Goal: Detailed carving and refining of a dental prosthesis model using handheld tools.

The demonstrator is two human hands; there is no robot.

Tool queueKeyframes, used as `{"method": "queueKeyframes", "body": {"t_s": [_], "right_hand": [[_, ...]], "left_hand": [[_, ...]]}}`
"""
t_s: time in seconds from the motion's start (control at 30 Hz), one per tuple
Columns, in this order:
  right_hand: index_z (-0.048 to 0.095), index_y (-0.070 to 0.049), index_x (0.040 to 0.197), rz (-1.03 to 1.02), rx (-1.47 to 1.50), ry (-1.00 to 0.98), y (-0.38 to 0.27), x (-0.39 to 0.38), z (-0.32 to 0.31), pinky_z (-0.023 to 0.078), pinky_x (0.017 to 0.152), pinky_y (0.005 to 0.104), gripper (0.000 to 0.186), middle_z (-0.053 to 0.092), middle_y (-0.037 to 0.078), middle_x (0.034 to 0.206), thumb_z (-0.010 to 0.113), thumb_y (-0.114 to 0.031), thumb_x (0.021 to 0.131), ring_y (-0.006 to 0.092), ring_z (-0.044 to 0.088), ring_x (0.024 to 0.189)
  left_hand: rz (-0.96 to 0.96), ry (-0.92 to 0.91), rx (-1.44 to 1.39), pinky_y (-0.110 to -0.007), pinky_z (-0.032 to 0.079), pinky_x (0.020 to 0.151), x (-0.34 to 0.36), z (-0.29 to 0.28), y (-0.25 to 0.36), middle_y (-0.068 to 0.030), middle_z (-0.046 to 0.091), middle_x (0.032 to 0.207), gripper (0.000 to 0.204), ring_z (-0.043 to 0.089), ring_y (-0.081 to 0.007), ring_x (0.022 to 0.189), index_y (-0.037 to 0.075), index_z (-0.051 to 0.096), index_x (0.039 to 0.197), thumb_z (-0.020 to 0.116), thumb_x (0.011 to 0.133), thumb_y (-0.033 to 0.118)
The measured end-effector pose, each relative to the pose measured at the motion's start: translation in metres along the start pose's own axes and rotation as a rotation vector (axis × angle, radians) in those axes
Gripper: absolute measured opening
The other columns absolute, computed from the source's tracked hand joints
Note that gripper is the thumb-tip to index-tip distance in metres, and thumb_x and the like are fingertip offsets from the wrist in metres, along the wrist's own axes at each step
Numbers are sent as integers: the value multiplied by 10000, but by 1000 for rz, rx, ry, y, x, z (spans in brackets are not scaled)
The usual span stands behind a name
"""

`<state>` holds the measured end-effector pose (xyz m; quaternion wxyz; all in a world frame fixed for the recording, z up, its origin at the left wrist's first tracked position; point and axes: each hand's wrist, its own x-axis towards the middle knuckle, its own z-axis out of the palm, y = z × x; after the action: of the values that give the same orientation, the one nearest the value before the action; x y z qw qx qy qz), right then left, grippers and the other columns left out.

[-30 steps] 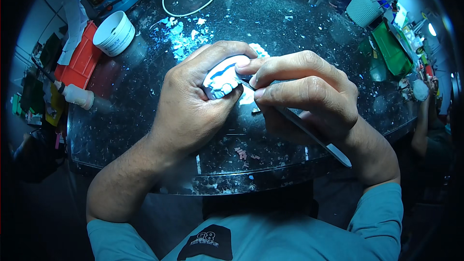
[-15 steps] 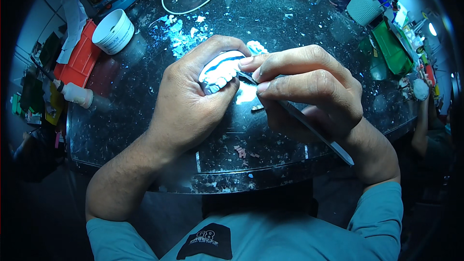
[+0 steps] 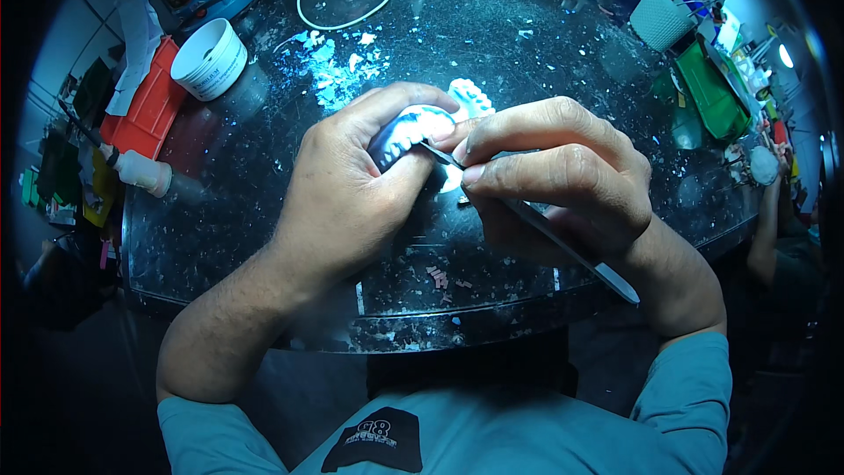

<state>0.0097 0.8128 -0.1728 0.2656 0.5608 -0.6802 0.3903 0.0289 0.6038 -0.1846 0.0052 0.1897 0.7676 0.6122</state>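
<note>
My left hand (image 3: 347, 154) is wrapped round a white dental cast (image 3: 409, 134) with a row of teeth along its edge. Between the thumb and fingers of my right hand (image 3: 563, 167) is a slim metal carving knife (image 3: 571, 251), held like a pen. Its dark tip meets the cast near the teeth, and its broad pale end points down toward my right wrist. Just behind my hands, a second white dental cast (image 3: 470, 98) lies on the table, partly covered by my fingers. Glare washes out detail on both casts.
White shavings (image 3: 334, 70) lie scattered on the dark table (image 3: 422, 255). At left stand a white tub (image 3: 209, 60), a red bin (image 3: 145, 110) and a small bottle (image 3: 143, 173). A white cable (image 3: 343, 26) curves at the back. Right are a green bin (image 3: 712, 92) and a mesh holder (image 3: 661, 16).
My left hand has tilted the cast, so its teeth now face more toward me and its side is shaded. The knife has shifted slightly left with my right hand.
</note>
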Motion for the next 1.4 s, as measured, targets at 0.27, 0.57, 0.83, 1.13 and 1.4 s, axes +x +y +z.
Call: {"method": "queueKeyframes", "body": {"t_s": [0.27,0.57,0.83,1.13,1.4], "right_hand": [[647,-26,1008,49,3,-48,0,-3,1,622,864,412,258,684,156,1021,772,45,794,320,723,1037],[657,-36,1024,40,14,-32,0,-4,3,614,889,423,276,675,149,1043,782,34,787,328,706,1080],[660,-19,1017,35,15,-37,0,-3,3,609,901,425,268,676,150,1038,775,45,784,332,704,1085],[642,-18,992,73,-11,-53,-3,-2,0,611,891,414,232,676,155,1019,761,49,805,324,710,1074],[642,-25,987,54,-6,-41,-3,-2,1,610,895,413,241,678,143,1013,767,53,796,314,710,1079]], "left_hand": [[169,54,216,-281,519,909,-5,-3,8,-93,689,1038,341,652,-134,1007,-30,650,1124,581,800,-106],[335,52,217,-307,538,921,-2,-4,-3,-127,702,1088,420,674,-167,1032,-43,648,1188,600,779,-124],[351,69,214,-316,543,932,-1,-3,-3,-129,700,1090,412,677,-180,1034,-54,645,1191,602,788,-128],[353,78,227,-312,544,919,-1,-4,-3,-129,696,1097,406,676,-177,1030,-57,645,1189,590,793,-129],[377,79,255,-316,554,908,0,-3,-3,-140,706,1096,391,684,-183,1026,-52,648,1196,611,813,-117]]}}
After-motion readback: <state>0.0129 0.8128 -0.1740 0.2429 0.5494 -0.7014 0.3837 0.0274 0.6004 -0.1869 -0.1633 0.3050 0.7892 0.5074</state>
